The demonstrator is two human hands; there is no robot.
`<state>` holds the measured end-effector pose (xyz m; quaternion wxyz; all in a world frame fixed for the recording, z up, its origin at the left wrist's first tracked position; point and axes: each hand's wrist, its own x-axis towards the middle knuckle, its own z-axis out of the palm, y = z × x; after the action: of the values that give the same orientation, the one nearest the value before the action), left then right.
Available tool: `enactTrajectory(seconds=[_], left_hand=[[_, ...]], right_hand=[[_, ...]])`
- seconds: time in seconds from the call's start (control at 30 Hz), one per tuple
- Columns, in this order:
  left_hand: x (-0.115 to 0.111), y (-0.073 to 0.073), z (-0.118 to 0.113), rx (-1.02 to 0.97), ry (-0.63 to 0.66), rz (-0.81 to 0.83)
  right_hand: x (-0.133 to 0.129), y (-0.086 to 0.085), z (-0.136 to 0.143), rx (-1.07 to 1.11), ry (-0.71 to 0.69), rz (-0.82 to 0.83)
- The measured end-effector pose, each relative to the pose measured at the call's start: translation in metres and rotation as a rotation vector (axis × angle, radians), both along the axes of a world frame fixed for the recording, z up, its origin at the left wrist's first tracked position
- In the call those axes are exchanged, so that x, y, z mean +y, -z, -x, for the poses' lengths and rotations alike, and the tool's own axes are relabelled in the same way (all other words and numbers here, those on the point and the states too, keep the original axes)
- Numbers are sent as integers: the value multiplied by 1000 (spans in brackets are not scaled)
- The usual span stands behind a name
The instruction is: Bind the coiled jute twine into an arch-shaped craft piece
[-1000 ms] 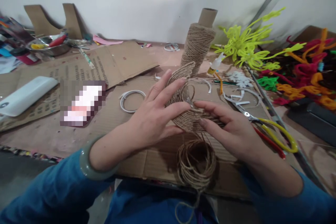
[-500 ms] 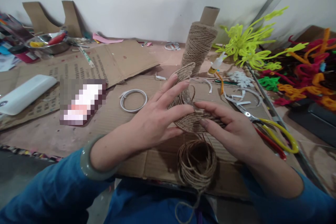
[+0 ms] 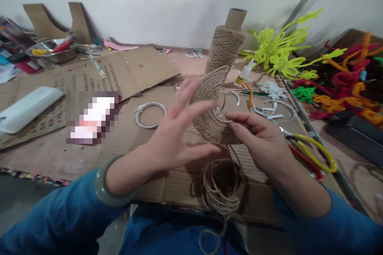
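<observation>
A curved, crescent-like piece covered in rows of jute twine (image 3: 206, 121) is held up over the cardboard. My right hand (image 3: 260, 135) pinches its right end between thumb and fingers. Beside its left edge is my left hand (image 3: 179, 127), blurred, with fingers spread apart and the thumb stretched out below. Something clear and shiny shows along the piece's inner curve. Below it lies a loose coil of jute twine (image 3: 223, 187), with a strand running up toward the piece and a tail hanging over the table edge. A large spool of jute twine (image 3: 226, 50) stands behind.
Yellow- and red-handled scissors (image 3: 314, 153) lie right of my right hand. A small glue bottle (image 3: 243, 72) and bright pipe-cleaner flowers (image 3: 278, 48) are farther back. At left are a roll of white strip (image 3: 151, 115), a phone-like blurred object (image 3: 92, 117) and a white case (image 3: 31, 107).
My left hand has come off the twine-covered piece and moved slightly left, fingers spreading. The piece has tilted to show more of its rows. My right hand keeps its pinch.
</observation>
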<state>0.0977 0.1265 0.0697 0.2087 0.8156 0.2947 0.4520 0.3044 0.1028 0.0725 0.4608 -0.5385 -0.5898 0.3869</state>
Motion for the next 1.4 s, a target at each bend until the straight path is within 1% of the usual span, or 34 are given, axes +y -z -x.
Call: enactTrajectory(seconds=[0.07, 0.1, 0.13, 0.2, 0.23, 0.3, 0.37, 0.47, 0.53, 0.6, 0.73, 1.0, 1.17, 1.27, 1.4], left_hand=[[-1, 3, -6, -339, -79, 231], [-2, 3, -10, -462, -71, 398], [-3, 2, -14, -528, -21, 592], [-7, -2, -21, -565, 93, 936], [-8, -4, -24, -586, 113, 1031], [-11, -7, -27, -649, 123, 1112], [-13, -9, -28, -712, 132, 1122], [-13, -8, -28, -736, 140, 1110], [-14, -6, -27, -699, 112, 1079], [-14, -5, -27, -637, 84, 1041], [-17, -4, -28, -587, 72, 989], [-20, -6, -29, -587, 50, 999], [-21, -8, -29, -523, 15, 978], [-21, -11, -29, -516, -11, 1007], [-21, -14, -30, -573, -35, 1061]], right_hand=[[-3, -2, 2, 2, 25, -54], [-5, -3, 3, -12, 21, -78], [-7, -3, 5, -34, 3, -97], [-10, -2, 7, -88, -57, -140], [-12, -1, 7, -120, -89, -159], [-12, 1, 6, -181, -135, -183], [-12, 1, 5, -201, -163, -173], [-8, -4, 3, -149, -148, -111], [-7, -8, 4, -137, -139, -73], [-6, -10, 6, -153, -159, -44], [-6, -10, 10, -188, -175, -12], [-7, -10, 12, -198, -194, 13], [-7, -9, 15, -177, -228, 37], [-7, -10, 13, -179, -241, 39], [-3, -12, 3, -165, -285, 70]])
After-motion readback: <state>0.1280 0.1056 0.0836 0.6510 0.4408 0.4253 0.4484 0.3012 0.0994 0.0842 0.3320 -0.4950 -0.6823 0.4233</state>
